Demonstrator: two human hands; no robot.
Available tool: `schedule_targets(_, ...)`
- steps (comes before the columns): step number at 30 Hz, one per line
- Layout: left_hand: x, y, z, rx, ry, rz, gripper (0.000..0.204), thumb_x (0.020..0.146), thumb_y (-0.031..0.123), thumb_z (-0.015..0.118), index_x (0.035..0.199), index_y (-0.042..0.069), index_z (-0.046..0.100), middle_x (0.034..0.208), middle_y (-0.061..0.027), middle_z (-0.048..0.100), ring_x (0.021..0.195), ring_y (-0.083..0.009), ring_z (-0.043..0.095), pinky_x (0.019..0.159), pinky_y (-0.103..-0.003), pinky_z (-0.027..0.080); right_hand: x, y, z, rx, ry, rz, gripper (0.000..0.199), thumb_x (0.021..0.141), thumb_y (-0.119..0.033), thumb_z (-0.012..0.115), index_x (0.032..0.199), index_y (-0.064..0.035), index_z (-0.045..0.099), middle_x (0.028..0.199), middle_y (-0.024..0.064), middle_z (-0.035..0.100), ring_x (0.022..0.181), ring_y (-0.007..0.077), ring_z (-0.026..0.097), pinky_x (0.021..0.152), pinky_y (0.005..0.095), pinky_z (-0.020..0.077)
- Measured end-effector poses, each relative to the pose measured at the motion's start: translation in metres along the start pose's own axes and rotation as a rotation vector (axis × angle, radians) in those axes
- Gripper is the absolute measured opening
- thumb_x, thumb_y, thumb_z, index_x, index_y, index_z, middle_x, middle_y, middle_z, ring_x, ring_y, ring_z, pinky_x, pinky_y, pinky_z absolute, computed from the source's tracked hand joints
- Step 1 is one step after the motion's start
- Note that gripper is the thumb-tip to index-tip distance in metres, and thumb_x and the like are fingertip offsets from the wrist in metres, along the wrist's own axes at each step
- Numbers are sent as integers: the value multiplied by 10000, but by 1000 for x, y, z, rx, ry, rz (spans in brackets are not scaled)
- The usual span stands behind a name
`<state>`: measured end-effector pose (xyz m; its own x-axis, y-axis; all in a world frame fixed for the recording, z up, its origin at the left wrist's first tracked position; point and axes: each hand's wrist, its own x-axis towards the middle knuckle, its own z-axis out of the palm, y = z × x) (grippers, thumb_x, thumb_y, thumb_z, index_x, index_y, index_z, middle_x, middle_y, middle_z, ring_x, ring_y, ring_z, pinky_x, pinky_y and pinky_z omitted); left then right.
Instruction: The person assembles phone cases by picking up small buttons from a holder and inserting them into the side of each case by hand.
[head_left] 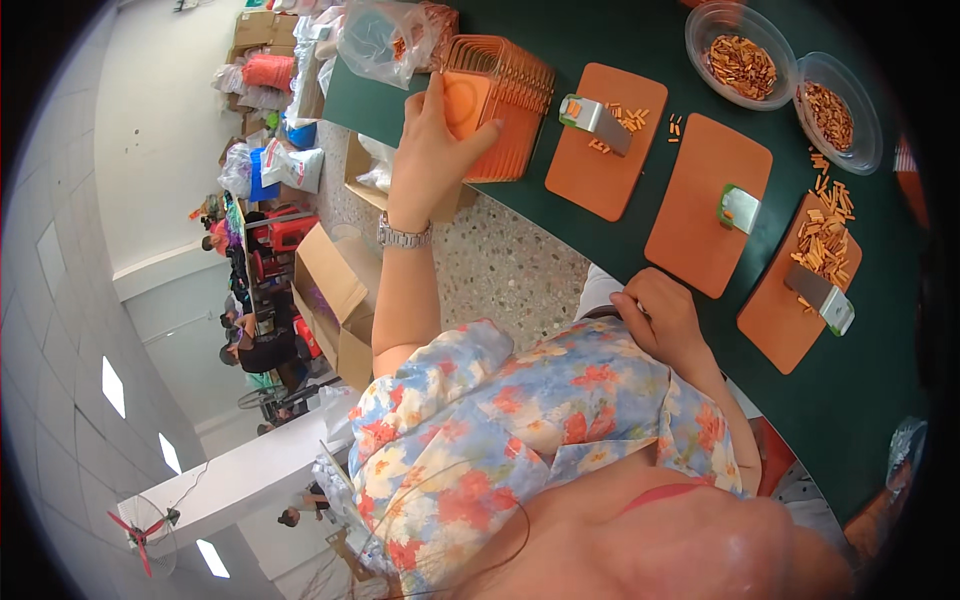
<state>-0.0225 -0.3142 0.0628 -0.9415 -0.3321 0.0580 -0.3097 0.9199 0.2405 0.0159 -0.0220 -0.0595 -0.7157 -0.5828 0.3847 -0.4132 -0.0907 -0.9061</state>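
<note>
R hand [662, 318] nearest, curled loosely at table edge [560, 225], palm side hidden, can't tell if holding anything; just short of nearest orange board [700, 205]. L hand [432, 140] farther out, gripping front orange tray [462, 100] of upright stack [510, 110]: thumb across tray face, other fingers behind, unseen. Clear bag [385, 40] beyond, contents hard to make out.

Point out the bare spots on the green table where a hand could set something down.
Bare green table lies below the right orange board, and above the middle board short of the clear bowls. Crowded: the board stack under the left hand, and the loose orange pieces at right.
</note>
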Motion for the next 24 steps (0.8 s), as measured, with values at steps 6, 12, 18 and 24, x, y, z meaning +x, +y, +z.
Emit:
schedule_targets(6,-1,-5,5,25,-47,28,997,706,366,721,1456,-58,218,1322,-258,414,1222,-386,463,1010,-389,411,-1,6,1,-29,34,-4,174,836,-99,665,740,-31,537,681,105,519,631,289,537,545,372,434)
schedule_targets(12,-3,-5,18,-85,-79,66,1072,700,333,799,1490,-9,160,1355,-259,388,1286,-382,385,1066,-394,347,-21,18,0,-163,2,-118,155,839,-188,636,742,-77,587,724,68,557,719,261,582,612,365,466)
schedule_targets(18,7,76,5,-157,131,211,970,786,304,770,1491,-3,178,1478,-252,299,1368,-345,313,1103,-418,296,-49,40,10,-259,-23,-140,256,860,-291,593,744,-63,602,771,91,616,776,263,616,685,391,487)
schedule_targets(24,48,322,15,-405,-91,887,825,827,334,718,1460,26,289,1334,-226,485,1159,-312,548,938,-402,476,-50,39,14,-267,-149,-145,276,875,-292,570,741,-53,598,778,107,600,791,284,591,693,413,468)
